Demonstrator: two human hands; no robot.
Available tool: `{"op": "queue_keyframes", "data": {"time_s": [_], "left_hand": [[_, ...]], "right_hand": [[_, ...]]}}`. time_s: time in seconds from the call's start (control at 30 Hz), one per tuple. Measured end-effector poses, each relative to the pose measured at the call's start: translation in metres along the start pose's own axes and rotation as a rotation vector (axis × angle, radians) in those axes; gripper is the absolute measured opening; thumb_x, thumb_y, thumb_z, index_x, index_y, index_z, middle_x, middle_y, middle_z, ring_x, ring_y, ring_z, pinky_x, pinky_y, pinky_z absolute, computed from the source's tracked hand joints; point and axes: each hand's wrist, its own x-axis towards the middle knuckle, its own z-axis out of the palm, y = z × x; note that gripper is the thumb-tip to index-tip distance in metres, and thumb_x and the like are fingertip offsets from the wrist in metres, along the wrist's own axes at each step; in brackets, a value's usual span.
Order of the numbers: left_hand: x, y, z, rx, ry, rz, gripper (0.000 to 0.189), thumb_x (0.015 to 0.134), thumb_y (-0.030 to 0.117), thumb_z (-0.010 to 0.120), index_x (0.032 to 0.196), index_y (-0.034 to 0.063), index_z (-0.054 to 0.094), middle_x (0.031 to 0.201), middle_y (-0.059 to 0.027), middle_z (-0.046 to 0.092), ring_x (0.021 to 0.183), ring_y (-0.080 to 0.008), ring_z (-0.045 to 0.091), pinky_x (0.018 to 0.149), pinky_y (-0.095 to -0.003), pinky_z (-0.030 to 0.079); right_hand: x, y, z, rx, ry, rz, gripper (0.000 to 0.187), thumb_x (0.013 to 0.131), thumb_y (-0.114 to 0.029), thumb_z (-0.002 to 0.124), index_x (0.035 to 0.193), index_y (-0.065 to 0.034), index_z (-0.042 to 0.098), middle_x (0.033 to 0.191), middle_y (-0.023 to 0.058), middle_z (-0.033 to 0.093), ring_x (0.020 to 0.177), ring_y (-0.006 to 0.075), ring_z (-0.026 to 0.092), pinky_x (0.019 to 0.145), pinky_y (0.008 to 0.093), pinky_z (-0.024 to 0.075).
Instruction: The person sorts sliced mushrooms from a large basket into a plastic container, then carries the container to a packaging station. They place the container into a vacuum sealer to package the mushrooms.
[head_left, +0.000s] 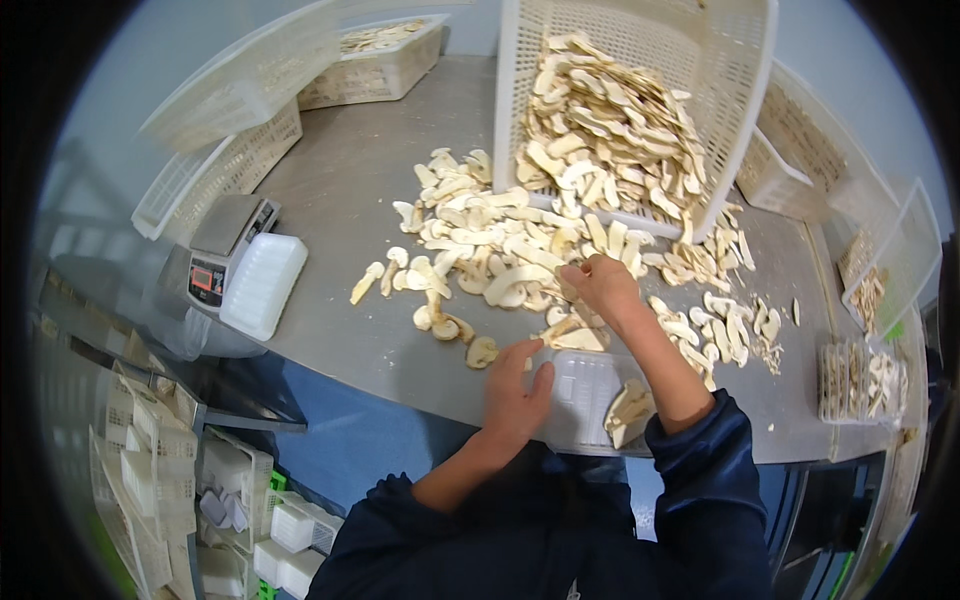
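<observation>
Pale mushroom slices (480, 236) lie in a loose heap on the grey metal table. My right hand (606, 289) is over the near side of this heap, its bent fingers pinching a mushroom slice (570, 285) that they partly hide. My left hand (517, 394) is just left of a clear plastic tray (581, 390), empty, its thumb and fingers apart. Several slices (628, 412) lie together at the right side of that tray, partly behind my right forearm. Behind the heap, a large white perforated crate (514, 97) lies tipped towards me, with many slices spilling from it.
A digital scale (225, 232) stands at the left, with stacked white trays (262, 285) beside it. White baskets (367, 71) line the back and sides. Filled clear packs (862, 382) stand at the right edge. Crates with trays (292, 529) are below the table, lower left.
</observation>
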Motion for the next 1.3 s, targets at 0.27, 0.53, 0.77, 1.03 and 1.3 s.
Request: {"op": "queue_keyframes", "data": {"time_s": [0.27,0.53,0.77,1.03,1.3], "left_hand": [[0.026,-0.011,-0.040,-0.894,-0.013,-0.525,0.029,0.091,0.017,0.042,0.114,-0.0009,0.044,0.098,-0.0088,0.056,0.094,-0.0198,0.054,0.085,-0.0312,0.041],[0.034,-0.034,-0.069,-1.198,-0.009,-0.686,0.027,0.091,0.019,0.041,0.110,0.0008,0.041,0.086,-0.0087,0.054,0.074,-0.0161,0.053,0.065,-0.0282,0.045],[0.035,-0.041,-0.089,-1.293,-0.139,-0.808,0.020,0.091,0.022,0.040,0.096,0.0035,0.047,0.078,-0.0076,0.053,0.057,-0.0121,0.046,0.048,-0.0240,0.037],[0.046,-0.040,-0.079,-1.454,-0.356,-0.883,0.032,0.092,0.033,0.037,0.100,0.0038,0.047,0.081,-0.0079,0.054,0.060,-0.0123,0.047,0.051,-0.0241,0.038],[0.055,-0.036,-0.061,-1.355,-0.316,-0.797,0.025,0.085,0.019,0.050,0.105,0.0034,0.049,0.086,-0.0064,0.054,0.077,-0.0155,0.054,0.065,-0.0276,0.047]], "right_hand": [[-0.019,-0.016,0.005,0.767,-0.230,0.120,0.023,0.077,-0.023,0.065,0.067,-0.0032,0.060,0.053,-0.0011,0.050,0.046,0.0064,0.042,0.044,0.0209,0.0341],[-0.035,-0.037,0.027,0.014,0.163,-0.415,0.018,0.076,-0.020,0.060,0.091,-0.0090,0.062,0.078,0.0142,0.059,0.067,0.0297,0.056,0.064,0.0356,0.0476],[0.026,-0.038,0.049,-0.392,0.018,-0.711,0.021,0.067,-0.013,0.064,0.088,-0.0073,0.062,0.080,0.0105,0.057,0.087,0.0274,0.050,0.076,0.0354,0.0425],[-0.037,-0.047,-0.001,-0.223,0.241,-1.033,0.019,0.061,-0.008,0.064,0.079,-0.0035,0.061,0.078,0.0079,0.057,0.075,0.0254,0.053,0.064,0.0318,0.0457],[-0.031,-0.047,0.007,-0.295,0.358,-1.317,0.029,0.057,-0.006,0.062,0.087,-0.0048,0.060,0.081,0.0059,0.058,0.077,0.0208,0.058,0.056,0.0300,0.0469]]}}
